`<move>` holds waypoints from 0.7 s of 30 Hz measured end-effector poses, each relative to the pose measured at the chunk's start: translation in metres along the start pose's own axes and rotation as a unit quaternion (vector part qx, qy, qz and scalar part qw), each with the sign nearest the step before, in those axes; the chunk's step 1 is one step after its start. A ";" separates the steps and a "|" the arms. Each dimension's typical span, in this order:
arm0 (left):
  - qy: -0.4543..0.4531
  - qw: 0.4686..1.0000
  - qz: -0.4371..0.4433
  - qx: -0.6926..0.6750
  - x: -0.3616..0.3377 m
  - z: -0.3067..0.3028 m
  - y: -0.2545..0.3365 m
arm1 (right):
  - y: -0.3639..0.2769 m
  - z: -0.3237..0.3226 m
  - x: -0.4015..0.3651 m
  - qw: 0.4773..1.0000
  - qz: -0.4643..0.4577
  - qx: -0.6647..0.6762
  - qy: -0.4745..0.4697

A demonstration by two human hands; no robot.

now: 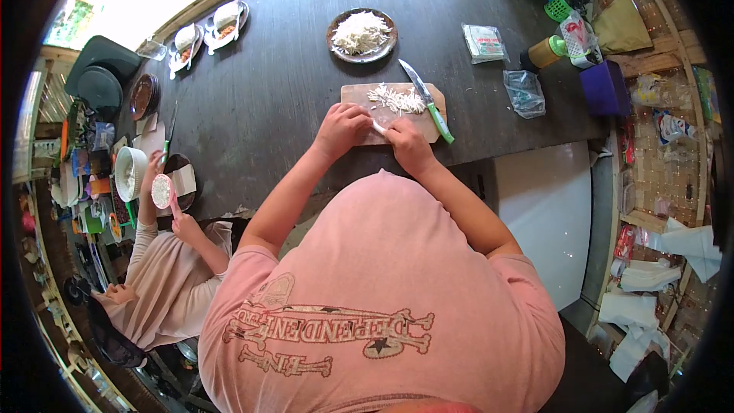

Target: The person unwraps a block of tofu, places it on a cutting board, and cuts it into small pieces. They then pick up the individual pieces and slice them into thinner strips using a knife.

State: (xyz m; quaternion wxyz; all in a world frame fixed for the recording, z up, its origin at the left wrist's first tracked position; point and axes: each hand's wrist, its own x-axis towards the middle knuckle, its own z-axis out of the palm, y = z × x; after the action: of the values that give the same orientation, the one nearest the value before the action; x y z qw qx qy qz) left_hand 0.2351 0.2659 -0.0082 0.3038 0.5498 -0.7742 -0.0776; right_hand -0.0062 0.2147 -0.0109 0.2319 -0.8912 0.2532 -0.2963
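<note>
Both hands meet over the near edge of a wooden cutting board [353, 95]. Between their fingers is a small whitish stick-like piece [378, 128], whose kind I cannot make out. My left hand [344, 128] is closed at its left end, and my right hand [410, 145] pinches its right end. Thin white shreds [397, 98] lie in a loose heap on the board just beyond my fingers. A knife [436, 116] with a green handle rests slantwise across the board's right side, its blade pointing away from me. Farther back, a round plate [332, 46] carries a mound of similar white shreds [362, 33].
At left, a person [168, 275] holds a pink-handled scoop [163, 192] of white food near a white bowl [130, 172]. Two served plates [229, 27] stand at the back left. A plastic bag [524, 94], white packet [484, 43] and bottle [544, 53] lie to the right.
</note>
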 end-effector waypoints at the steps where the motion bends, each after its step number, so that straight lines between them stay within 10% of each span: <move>1: -0.012 1.000 -0.004 -0.004 0.000 -0.001 -0.003 | -0.002 0.000 0.000 1.000 0.015 -0.014 0.000; 21: -0.002 1.000 0.016 -0.018 -0.014 0.001 0.016 | 0.018 -0.019 0.025 0.993 0.002 -0.063 -0.103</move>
State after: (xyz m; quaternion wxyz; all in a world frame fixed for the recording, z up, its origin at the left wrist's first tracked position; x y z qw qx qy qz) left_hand 0.2250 0.2849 -0.0070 0.3134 0.5314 -0.7821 -0.0876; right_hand -0.0069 0.1814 0.0023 0.2002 -0.9295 0.2476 -0.1860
